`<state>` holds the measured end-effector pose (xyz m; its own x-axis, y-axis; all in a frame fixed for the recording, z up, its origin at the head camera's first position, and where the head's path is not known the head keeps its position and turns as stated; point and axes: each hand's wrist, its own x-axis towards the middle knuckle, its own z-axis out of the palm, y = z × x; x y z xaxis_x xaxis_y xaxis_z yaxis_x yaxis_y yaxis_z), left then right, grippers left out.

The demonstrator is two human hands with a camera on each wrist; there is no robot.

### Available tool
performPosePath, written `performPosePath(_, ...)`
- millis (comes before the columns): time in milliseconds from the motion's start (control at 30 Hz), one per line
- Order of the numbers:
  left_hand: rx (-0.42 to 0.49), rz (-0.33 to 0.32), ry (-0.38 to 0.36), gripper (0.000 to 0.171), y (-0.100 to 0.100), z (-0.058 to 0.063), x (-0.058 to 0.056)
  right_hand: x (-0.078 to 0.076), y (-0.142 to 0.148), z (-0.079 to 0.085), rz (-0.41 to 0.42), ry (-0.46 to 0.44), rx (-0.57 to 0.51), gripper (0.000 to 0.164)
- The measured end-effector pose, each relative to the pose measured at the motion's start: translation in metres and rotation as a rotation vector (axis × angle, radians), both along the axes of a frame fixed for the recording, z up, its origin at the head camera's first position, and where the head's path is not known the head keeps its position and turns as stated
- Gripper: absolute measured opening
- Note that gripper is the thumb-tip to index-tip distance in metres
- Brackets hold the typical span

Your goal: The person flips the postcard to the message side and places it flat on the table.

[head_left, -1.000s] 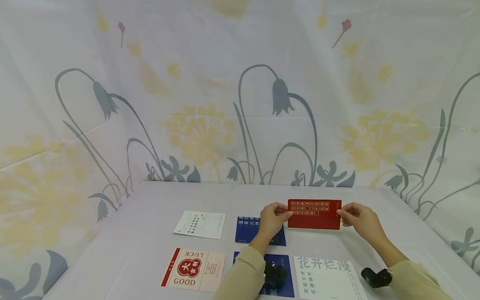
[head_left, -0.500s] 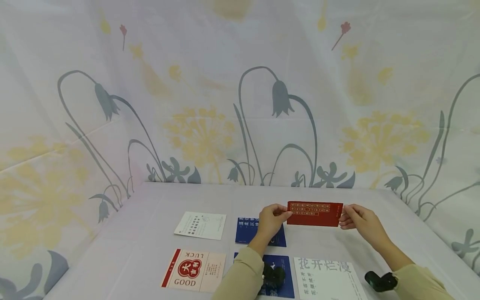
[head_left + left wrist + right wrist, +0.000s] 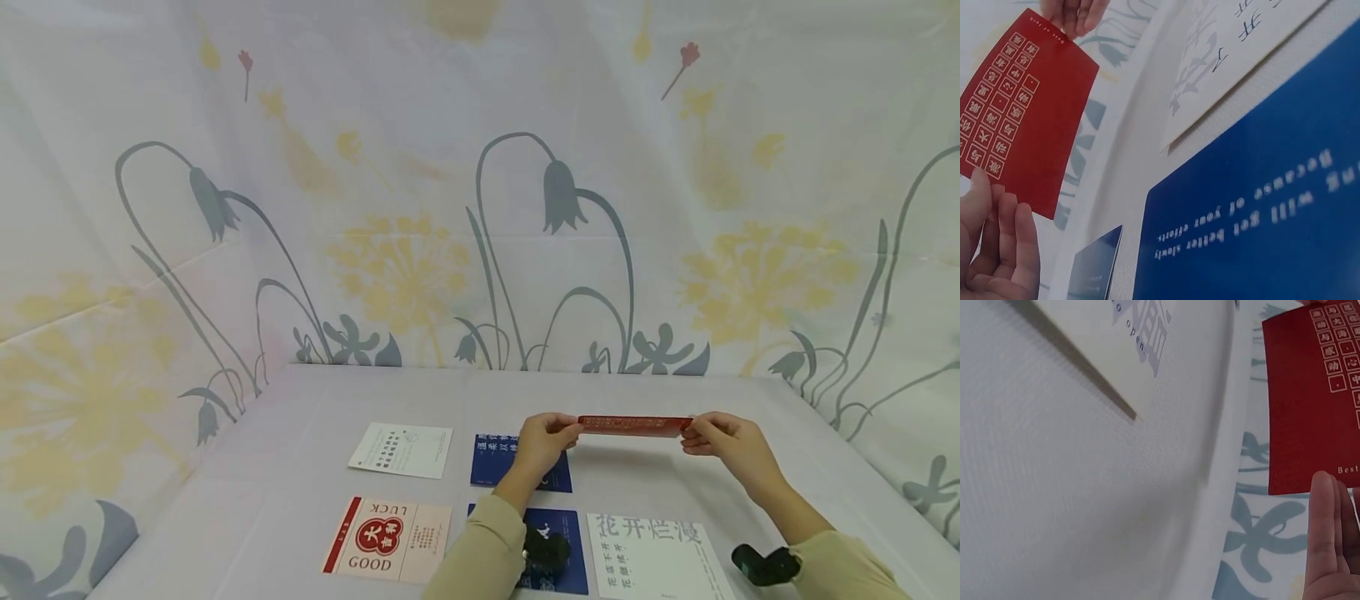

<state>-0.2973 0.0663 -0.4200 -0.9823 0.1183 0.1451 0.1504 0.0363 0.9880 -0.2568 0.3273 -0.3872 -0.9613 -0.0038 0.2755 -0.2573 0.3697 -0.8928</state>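
A red card [image 3: 634, 426] with rows of gold-boxed characters is held above the table, tilted so that the head view sees it almost edge-on. My left hand [image 3: 536, 450] pinches its left end between thumb and fingers. Its opposite end is gripped by my right hand [image 3: 733, 450]. In the left wrist view the printed face of the red card [image 3: 1041, 112] shows broadly, with fingers of my left hand [image 3: 1004, 244] at its lower edge. The right wrist view has the fingers of my right hand [image 3: 1332, 544] against the card's short edge.
Below my left arm lie a far blue card [image 3: 557, 477] and a nearer blue card [image 3: 576, 550], both partly covered. A white card [image 3: 660, 562] is at their right. Leftward are a small white card [image 3: 402, 450] and a cream-and-red LUCK card [image 3: 386, 540]. A floral cloth stands behind.
The red card has tipped from facing the head camera to nearly flat, so its visible face has narrowed to a strip. Its right end and my right hand have shifted slightly right.
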Motion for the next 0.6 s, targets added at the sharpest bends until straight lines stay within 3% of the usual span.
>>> performPosePath(267,0.146,-0.06,-0.047,0.017,-0.003,-0.001,0.0,-0.024,0.028,-0.035,0.024,0.018,-0.019,0.047)
performPosePath(600,0.235,-0.08,-0.139,0.021,-0.005,0.001,-0.001,0.007,0.0,0.006,-0.014,-0.032,0.04,0.04)
